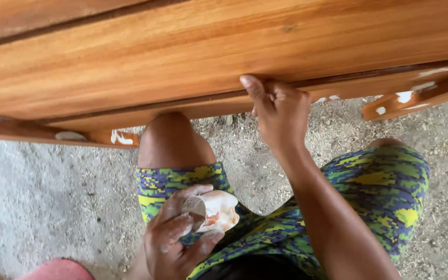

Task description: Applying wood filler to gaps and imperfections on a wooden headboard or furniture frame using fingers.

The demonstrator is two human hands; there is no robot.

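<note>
My left hand (175,236) rests over my left thigh and grips a small crumpled container of pale filler paste (215,211), smeared white and orange. My right hand (277,110) reaches up to the lower edge of a large varnished wooden panel (193,57), with its fingertips pressed against the groove where the panel meets the rail below. Whether anything sits under those fingers is hidden. The panel fills the upper half of the view.
A lower wooden rail (416,96) carries several white patches of filler. My knees in green, blue and yellow patterned shorts (374,192) sit under the furniture. Grey concrete floor (42,197) strewn with sawdust. A pink object (58,270) lies at the bottom left.
</note>
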